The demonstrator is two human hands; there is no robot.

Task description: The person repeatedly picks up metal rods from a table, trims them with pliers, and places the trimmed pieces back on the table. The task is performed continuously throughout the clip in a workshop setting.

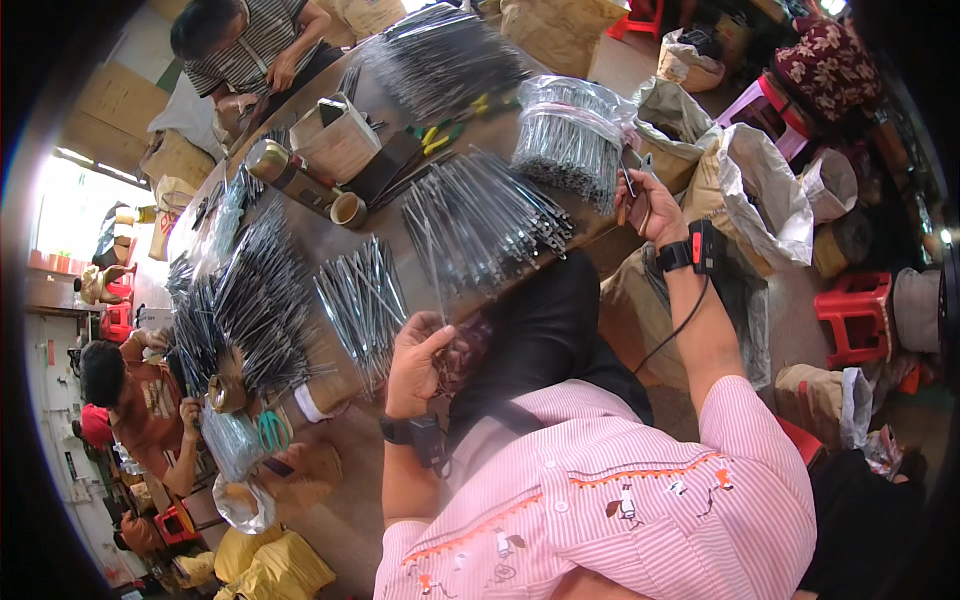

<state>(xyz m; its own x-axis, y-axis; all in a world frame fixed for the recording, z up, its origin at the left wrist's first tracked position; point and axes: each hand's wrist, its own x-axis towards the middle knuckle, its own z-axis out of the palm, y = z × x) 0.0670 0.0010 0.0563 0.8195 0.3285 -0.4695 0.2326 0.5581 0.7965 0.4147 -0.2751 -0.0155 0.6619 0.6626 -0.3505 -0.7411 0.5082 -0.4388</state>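
Observation:
My left hand (414, 362) is at the table's near edge, thumb and fingers pinched on the lower end of a thin metal strip (440, 285). Just beyond it lies a fanned pile of shiny metal strips (485, 215), with a smaller pile (360, 305) to its left. My right hand (652, 208) is raised by the table's right corner, closed around a small hand tool (627, 190) with a dark metal end and brownish handles. Its exact kind is partly hidden by the fingers. Beside that hand stands a thick plastic-wrapped bundle of strips (568, 140).
More strips lie in piles at the table's left (255, 300) and far end (440, 60). Yellow-handled pliers (437, 140), a cardboard box (335, 140) and a paper cup (348, 210) sit mid-table. Co-workers sit far (250, 50) and left (150, 410). Sacks (760, 190) and a red stool (855, 315) stand right.

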